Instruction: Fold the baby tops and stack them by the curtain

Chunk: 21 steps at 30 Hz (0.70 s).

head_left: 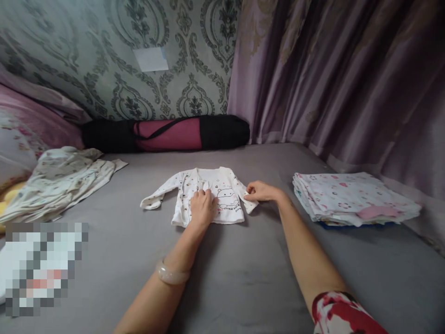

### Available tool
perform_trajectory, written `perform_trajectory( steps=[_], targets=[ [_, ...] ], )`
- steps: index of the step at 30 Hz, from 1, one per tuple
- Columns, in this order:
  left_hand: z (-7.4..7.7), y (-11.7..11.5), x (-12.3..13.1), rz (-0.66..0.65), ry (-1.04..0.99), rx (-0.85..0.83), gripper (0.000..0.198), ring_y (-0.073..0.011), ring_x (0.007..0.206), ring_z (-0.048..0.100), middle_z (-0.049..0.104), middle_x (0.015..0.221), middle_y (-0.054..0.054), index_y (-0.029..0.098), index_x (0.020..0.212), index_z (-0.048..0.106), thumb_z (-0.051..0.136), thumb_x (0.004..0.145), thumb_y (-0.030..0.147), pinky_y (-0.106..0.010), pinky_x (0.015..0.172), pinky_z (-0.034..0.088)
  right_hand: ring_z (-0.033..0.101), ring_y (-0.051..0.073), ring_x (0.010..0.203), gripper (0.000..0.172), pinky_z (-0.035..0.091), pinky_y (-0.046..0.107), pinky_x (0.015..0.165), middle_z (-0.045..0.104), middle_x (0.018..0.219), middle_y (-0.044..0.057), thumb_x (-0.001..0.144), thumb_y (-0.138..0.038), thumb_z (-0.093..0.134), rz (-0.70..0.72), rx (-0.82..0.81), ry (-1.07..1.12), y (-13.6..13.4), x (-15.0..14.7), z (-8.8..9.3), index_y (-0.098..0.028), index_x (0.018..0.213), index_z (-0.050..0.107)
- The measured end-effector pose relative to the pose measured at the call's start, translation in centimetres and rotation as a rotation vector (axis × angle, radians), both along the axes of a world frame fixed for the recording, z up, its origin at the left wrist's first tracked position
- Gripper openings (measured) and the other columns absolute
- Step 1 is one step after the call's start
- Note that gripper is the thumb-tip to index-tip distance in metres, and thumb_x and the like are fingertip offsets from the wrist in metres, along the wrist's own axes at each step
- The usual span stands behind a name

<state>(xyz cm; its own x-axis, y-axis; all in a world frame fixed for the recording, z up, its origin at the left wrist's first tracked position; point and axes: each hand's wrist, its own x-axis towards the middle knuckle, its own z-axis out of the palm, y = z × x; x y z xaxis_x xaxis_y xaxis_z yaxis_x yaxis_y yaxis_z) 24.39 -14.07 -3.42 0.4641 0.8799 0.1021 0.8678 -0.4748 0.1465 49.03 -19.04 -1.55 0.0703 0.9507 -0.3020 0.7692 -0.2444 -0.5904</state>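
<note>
A small white baby top (222,183) with a cartoon animal print lies flat on the grey bed sheet (225,278). Its left sleeve stretches out to the left. My left hand (202,207) rests palm down on the middle of the top, fingers together and flat. My right hand (260,191) pinches the top's right sleeve, folded in at the garment's right edge. A pale bangle circles my left wrist.
A stack of folded printed clothes (351,197) sits at the right near the purple curtain. A loose heap of pale clothes (59,178) lies at the left by a pink pillow. A black and maroon rolled bag (167,133) lies along the patterned wall.
</note>
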Motion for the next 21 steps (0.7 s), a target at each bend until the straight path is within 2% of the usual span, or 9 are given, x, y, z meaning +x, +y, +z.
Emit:
perform_trajectory(
  steps=[3, 6, 10, 13, 16, 19, 21],
  targets=[
    [0.2, -0.1, 0.0, 0.001, 0.009, 0.007, 0.030, -0.0312, 0.105, 0.054, 0.061, 0.110, -0.015, 0.016, 0.111, 0.058, 0.045, 0.093, 0.037, -0.039, 0.083, 0.042, 0.051, 0.011, 0.058, 0.020, 0.034, 0.021, 0.052, 0.059, 0.062, -0.003, 0.067, -0.034, 0.071, 0.056, -0.062, 0.060, -0.3, 0.4, 0.5, -0.017, 0.072, 0.063],
    [0.4, -0.2, 0.0, 0.007, 0.012, -0.013, 0.031, -0.0312, 0.106, 0.054, 0.061, 0.110, -0.015, 0.016, 0.114, 0.058, 0.044, 0.093, 0.036, -0.039, 0.084, 0.041, 0.052, 0.011, 0.061, 0.019, 0.037, 0.021, 0.056, 0.061, 0.066, -0.002, 0.067, -0.033, 0.069, -0.004, 0.042, 0.147, -0.8, 1.2, 1.3, -0.016, 0.072, 0.063],
    [0.4, -0.1, 0.1, 0.024, 0.005, -0.037, 0.031, -0.0304, 0.105, 0.054, 0.061, 0.109, -0.014, 0.018, 0.116, 0.059, 0.041, 0.094, 0.032, -0.038, 0.084, 0.041, 0.054, 0.012, 0.060, 0.019, 0.039, 0.021, 0.054, 0.060, 0.067, -0.002, 0.070, -0.031, 0.065, -0.325, 0.239, 0.286, -1.3, 3.0, 1.6, -0.017, 0.082, 0.060],
    [0.4, 0.0, 0.0, 0.014, 0.002, -0.047, 0.032, -0.0299, 0.104, 0.054, 0.061, 0.109, -0.013, 0.020, 0.119, 0.059, 0.041, 0.094, 0.029, -0.038, 0.083, 0.041, 0.053, 0.011, 0.055, 0.025, 0.039, 0.020, 0.050, 0.060, 0.068, -0.002, 0.075, -0.030, 0.061, -0.571, 0.343, 0.337, -1.5, 4.7, 0.6, -0.016, 0.095, 0.059],
    [0.3, 0.1, -0.1, 0.009, 0.001, -0.054, 0.032, -0.0296, 0.104, 0.054, 0.061, 0.109, -0.013, 0.022, 0.120, 0.060, 0.042, 0.093, 0.027, -0.037, 0.083, 0.041, 0.056, 0.012, 0.058, 0.032, 0.042, 0.021, 0.052, 0.063, 0.072, 0.000, 0.076, -0.028, 0.062, -0.662, 0.419, 0.242, -1.5, 6.3, -1.1, -0.014, 0.105, 0.062],
    [0.3, 0.1, -0.1, 0.010, 0.001, -0.057, 0.032, -0.0291, 0.103, 0.055, 0.061, 0.108, -0.013, 0.023, 0.118, 0.061, 0.042, 0.092, 0.023, -0.036, 0.082, 0.041, 0.062, 0.015, 0.072, 0.037, 0.048, 0.024, 0.064, 0.069, 0.084, 0.004, 0.075, -0.021, 0.063, -0.665, 0.428, 0.071, -1.4, 7.6, -2.5, -0.014, 0.111, 0.064],
    [0.3, 0.2, -0.1, 0.009, -0.002, -0.060, 0.033, -0.0288, 0.103, 0.055, 0.062, 0.108, -0.013, 0.023, 0.118, 0.061, 0.042, 0.091, 0.021, -0.037, 0.083, 0.041, 0.065, 0.017, 0.082, 0.038, 0.050, 0.027, 0.074, 0.070, 0.094, 0.008, 0.076, -0.017, 0.062, -0.650, 0.378, -0.094, -1.5, 7.9, -2.8, -0.014, 0.113, 0.065]
  ],
)
